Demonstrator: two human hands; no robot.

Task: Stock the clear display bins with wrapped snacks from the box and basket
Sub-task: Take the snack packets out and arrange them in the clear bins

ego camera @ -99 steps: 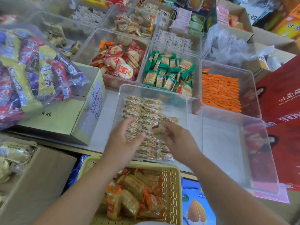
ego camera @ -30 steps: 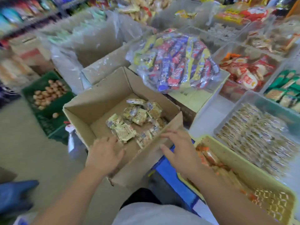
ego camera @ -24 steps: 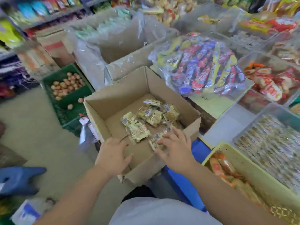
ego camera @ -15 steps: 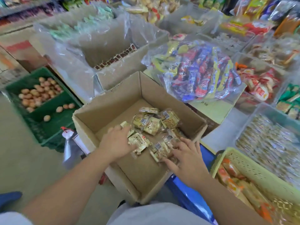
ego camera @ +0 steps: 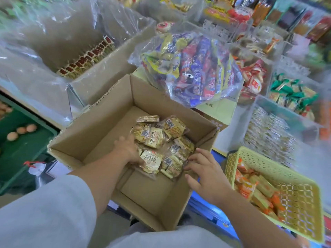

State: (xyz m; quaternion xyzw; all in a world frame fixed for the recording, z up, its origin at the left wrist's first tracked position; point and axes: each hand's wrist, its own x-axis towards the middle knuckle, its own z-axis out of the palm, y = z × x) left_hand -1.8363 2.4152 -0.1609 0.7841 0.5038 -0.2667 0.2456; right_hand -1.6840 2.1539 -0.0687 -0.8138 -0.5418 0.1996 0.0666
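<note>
Two hands are at an open cardboard box [ego camera: 100, 122], which holds a loose pile of wrapped snacks [ego camera: 157, 138]: pale yellow packets with clear film ends and barcode labels. The pile lies against the right wall of the box, from its far right corner toward the near edge; the left part of the box floor is bare cardboard. The left hand [ego camera: 128, 149] is down inside the box at the left side of the pile, back of the hand upward, thumb beside a near packet and fingers buried among the packets; whether it pinches any packet cannot be told. The right hand [ego camera: 206, 169] is at the right wall of the box near its near corner, fingers spread and slightly bent, fingertips [ego camera: 189, 161] touching the nearest packets and holding none. Just beside the box on the right stands a yellow plastic basket [ego camera: 268, 165] with orange-and-yellow wrapped snacks [ego camera: 250, 188] along its left side. Beyond the basket, a clear display bin [ego camera: 293, 120] holds rows of small pale packets. Behind the far right corner of the box, a clear bag of blue, red and yellow bars [ego camera: 193, 68] rests on a yellow-green carton [ego camera: 220, 110]. At the left edge of the view, a green crate [ego camera: 26, 151] contains eggs [ego camera: 21, 130].
</note>
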